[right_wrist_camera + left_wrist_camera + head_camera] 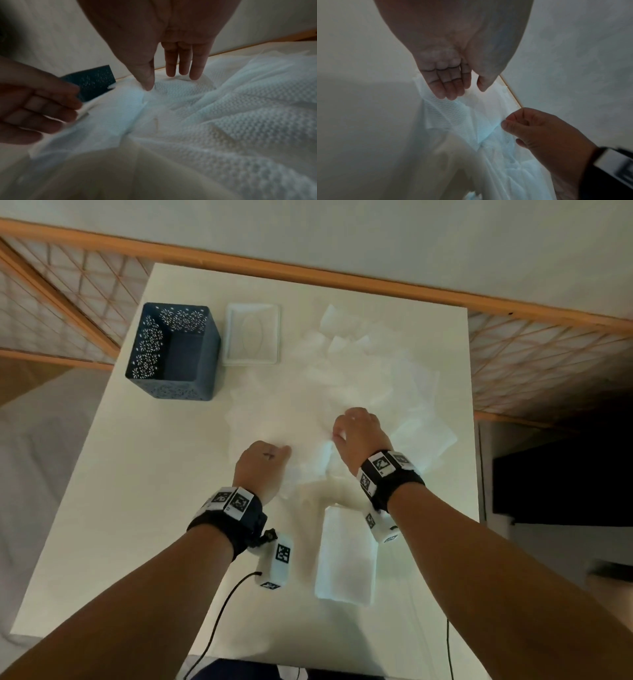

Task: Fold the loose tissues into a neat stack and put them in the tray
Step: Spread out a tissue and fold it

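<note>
Nearest the person, a folded stack (346, 556) of tissues lies flat on the tabletop (137, 508), just under the right wrist, so the step in hand looks like picking the next sheet off the heap and folding it to match. Just beyond it, the left hand (262, 465) hovers low over the near edge of the loose tissues (359, 378); in the left wrist view its fingers (447, 86) are nearly straight and close together, with the tips at or just above a textured sheet and nothing gripped. The right hand (358, 436) is a little farther out, and in that same view its thumb and forefinger appear to pinch a crease of one tissue (488, 129), with the other fingers curled. To do this well, I would lift only that single ply, let the left fingers pin the neighbouring sheets so they do not drag along, then lay it flat and bring edge to edge before creasing; thin paper tears if pulled fast. Farther on, the rest of the heap spreads toward the right edge of the tabletop. At the far left stands a dark blue perforated tray (173, 352), empty as far as can be seen, with a white lid (252, 335) just beside it, both well apart from the hands.
</note>
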`<move>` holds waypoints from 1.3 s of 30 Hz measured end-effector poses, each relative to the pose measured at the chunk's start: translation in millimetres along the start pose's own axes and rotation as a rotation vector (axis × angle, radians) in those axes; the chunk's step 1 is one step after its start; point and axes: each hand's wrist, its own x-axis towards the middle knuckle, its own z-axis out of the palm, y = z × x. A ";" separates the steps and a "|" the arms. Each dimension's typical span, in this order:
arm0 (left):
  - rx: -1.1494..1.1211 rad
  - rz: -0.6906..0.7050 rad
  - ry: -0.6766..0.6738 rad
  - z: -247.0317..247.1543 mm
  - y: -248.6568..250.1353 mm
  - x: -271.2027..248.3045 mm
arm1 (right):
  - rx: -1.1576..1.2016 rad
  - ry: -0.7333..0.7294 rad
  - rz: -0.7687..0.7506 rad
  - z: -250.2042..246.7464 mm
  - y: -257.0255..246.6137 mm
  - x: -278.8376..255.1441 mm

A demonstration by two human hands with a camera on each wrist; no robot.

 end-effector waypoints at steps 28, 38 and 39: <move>-0.045 0.275 -0.139 -54.5 47.9 -31.5 | 0.566 -0.026 0.010 -84.4 -28.7 -37.3; -0.544 0.259 -0.539 -104.4 113.8 -64.2 | 1.097 -0.285 -0.002 -127.5 -60.5 -58.5; -0.586 0.246 -0.555 -105.1 116.3 -63.5 | 1.147 -0.285 0.004 -127.9 -60.4 -63.2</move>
